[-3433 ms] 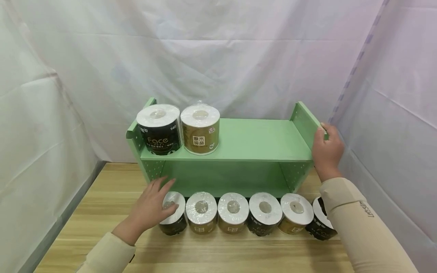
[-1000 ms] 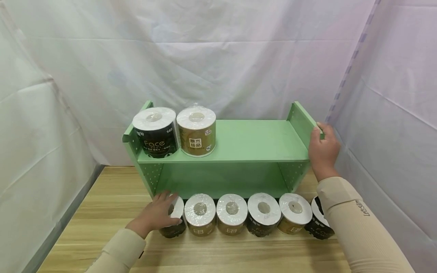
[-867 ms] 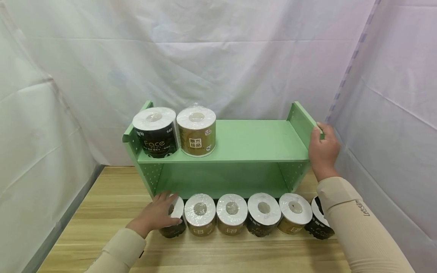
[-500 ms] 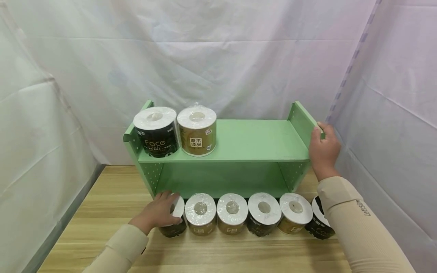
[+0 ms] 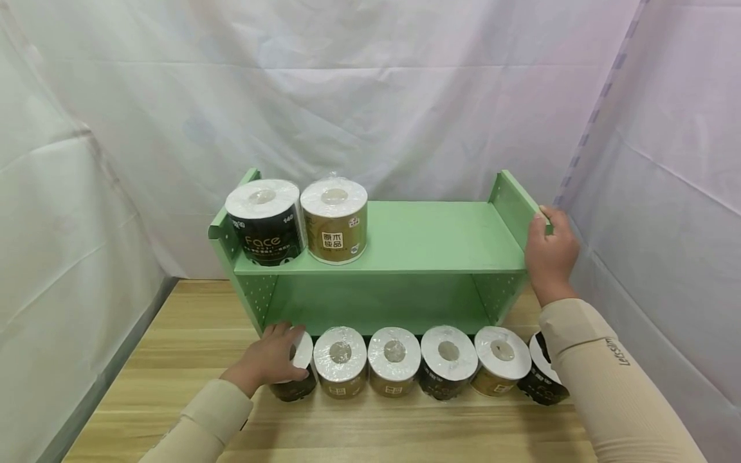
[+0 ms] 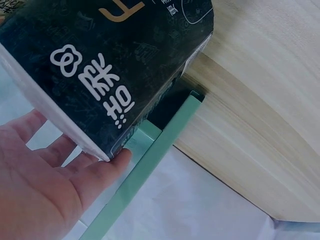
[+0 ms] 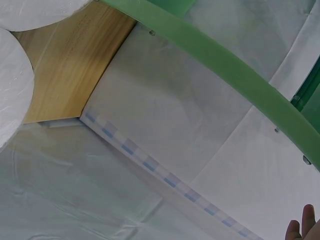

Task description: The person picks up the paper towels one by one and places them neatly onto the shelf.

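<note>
My left hand (image 5: 263, 361) lies over the leftmost black-wrapped toilet roll (image 5: 294, 390) in the front row, gripping its top with the thumb at the right side. In the left wrist view, the fingers spread along the white edge of this roll (image 6: 100, 60), and one fingertip bends against its dark wrapper. My right hand (image 5: 552, 254) holds the top edge of the right side panel of the green two-tier shelf (image 5: 446, 238). Its fingers (image 7: 307, 220) show only at the lower right corner of the right wrist view.
On the shelf's upper board stand a black roll (image 5: 266, 235) and a gold roll (image 5: 336, 231), side by side at the left. Several more rolls line the wooden table (image 5: 405, 431) before the shelf. White cloth (image 5: 405, 116) hangs behind and on both sides.
Since the oldest frame, my left hand has come down from above the leftmost front roll onto it. The right hand has kept its hold on the shelf panel.
</note>
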`<state>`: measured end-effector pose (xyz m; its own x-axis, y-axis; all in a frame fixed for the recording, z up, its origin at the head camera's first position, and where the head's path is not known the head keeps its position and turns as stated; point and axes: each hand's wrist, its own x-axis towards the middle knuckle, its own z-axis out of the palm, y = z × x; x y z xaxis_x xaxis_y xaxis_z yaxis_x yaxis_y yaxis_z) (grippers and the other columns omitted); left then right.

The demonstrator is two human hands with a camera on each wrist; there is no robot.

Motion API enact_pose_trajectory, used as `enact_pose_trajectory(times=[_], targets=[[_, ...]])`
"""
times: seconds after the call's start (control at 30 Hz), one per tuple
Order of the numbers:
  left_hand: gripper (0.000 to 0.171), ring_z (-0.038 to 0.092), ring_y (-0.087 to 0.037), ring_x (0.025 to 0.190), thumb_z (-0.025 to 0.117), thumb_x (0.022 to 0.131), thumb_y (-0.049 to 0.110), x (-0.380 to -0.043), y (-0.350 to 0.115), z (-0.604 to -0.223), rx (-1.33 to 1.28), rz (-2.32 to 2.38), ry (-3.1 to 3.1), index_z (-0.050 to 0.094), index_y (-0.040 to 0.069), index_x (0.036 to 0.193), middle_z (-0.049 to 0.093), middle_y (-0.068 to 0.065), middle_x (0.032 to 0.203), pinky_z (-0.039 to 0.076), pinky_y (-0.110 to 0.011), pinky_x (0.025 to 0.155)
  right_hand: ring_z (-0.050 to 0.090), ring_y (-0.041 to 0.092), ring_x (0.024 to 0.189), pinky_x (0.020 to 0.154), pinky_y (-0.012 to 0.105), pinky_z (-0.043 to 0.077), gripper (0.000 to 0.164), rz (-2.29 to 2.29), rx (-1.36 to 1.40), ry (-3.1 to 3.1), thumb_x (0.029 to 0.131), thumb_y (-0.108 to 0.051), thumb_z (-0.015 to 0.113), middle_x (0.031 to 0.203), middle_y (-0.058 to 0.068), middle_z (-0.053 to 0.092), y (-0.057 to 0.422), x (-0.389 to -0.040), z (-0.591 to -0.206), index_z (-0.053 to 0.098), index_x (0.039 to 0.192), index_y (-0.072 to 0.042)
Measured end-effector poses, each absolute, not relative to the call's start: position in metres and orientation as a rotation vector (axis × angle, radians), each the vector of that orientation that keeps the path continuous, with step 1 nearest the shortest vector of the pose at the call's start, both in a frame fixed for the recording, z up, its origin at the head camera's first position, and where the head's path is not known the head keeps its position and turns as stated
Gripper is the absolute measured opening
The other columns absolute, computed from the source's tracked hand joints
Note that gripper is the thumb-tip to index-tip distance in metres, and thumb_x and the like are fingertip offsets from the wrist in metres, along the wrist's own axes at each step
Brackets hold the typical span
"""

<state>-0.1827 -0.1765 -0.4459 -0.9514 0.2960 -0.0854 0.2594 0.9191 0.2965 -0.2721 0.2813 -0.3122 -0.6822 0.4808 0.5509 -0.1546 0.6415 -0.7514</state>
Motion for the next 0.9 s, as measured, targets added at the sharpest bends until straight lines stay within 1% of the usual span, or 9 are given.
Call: enact_pose_trajectory(times=[0.33, 0.4, 0.5, 0.63, 0.77, 0.9], targets=[[0.09, 0.042, -0.047, 0.123, 0.084, 0.062, 0.038, -0.1836, -0.1768, -0.4413, 0.418, 0.438, 2.935, 0.05, 0.002, 0.137, 0.047, -0.025, 0.134, 0.048, -0.06, 0.087, 0.057, 0.036, 0.114, 0.096, 0.052, 0.044, 0.044, 1.051, -0.256, -2.09, 0.1, -0.03, 0.04, 0.127, 0.016, 0.061, 0.2813, -0.2729, -0.3124, 0.061, 0.126, -0.003], [0.088, 0.043, -0.046, 0.122, 0.083, 0.061, 0.036, -0.1839, -0.176, -0.4418, 0.416, 0.439, 2.94, 0.051, 0.003, 0.136, 0.048, -0.024, 0.132, 0.049, -0.059, 0.085, 0.057, 0.036, 0.115, 0.096, 0.052, 0.044, 0.044, 1.049, -0.256, -2.086, 0.099, -0.031, 0.04, 0.127, 0.016, 0.061, 0.282, -0.2735, -0.3127, 0.061, 0.126, -0.002], [0.082, 0.044, -0.043, 0.117, 0.079, 0.06, 0.032, -0.1844, -0.1751, -0.4441, 0.414, 0.441, 2.955, 0.052, 0.004, 0.132, 0.05, -0.022, 0.127, 0.051, -0.057, 0.077, 0.056, 0.035, 0.116, 0.097, 0.052, 0.044, 0.044, 1.045, -0.257, -2.081, 0.099, -0.031, 0.041, 0.126, 0.015, 0.061, 0.2825, -0.274, -0.3129, 0.062, 0.125, -0.002], [0.074, 0.045, -0.037, 0.108, 0.075, 0.058, 0.029, -0.1837, -0.1751, -0.4476, 0.43, 0.431, 2.991, 0.055, 0.007, 0.126, 0.051, -0.017, 0.119, 0.05, -0.05, 0.067, 0.056, 0.035, 0.117, 0.098, 0.051, 0.043, 0.044, 1.041, -0.258, -2.088, 0.099, -0.03, 0.04, 0.127, 0.015, 0.061, 0.2826, -0.2738, -0.3128, 0.062, 0.125, -0.002], [0.072, 0.045, -0.034, 0.103, 0.076, 0.057, 0.028, -0.1812, -0.1769, -0.4505, 0.45, 0.438, 3.023, 0.056, 0.007, 0.123, 0.052, -0.015, 0.116, 0.048, -0.044, 0.063, 0.055, 0.035, 0.118, 0.099, 0.051, 0.043, 0.044, 1.042, -0.254, -2.086, 0.099, -0.03, 0.041, 0.127, 0.016, 0.061, 0.2824, -0.2735, -0.3129, 0.062, 0.124, -0.002], [0.075, 0.045, -0.035, 0.105, 0.076, 0.056, 0.028, -0.1783, -0.1786, -0.4507, 0.468, 0.46, 3.04, 0.056, 0.006, 0.125, 0.051, -0.016, 0.119, 0.05, -0.044, 0.064, 0.055, 0.036, 0.118, 0.099, 0.052, 0.042, 0.044, 1.042, -0.254, -2.086, 0.099, -0.03, 0.041, 0.126, 0.017, 0.061, 0.2818, -0.2731, -0.3126, 0.062, 0.124, -0.001]])
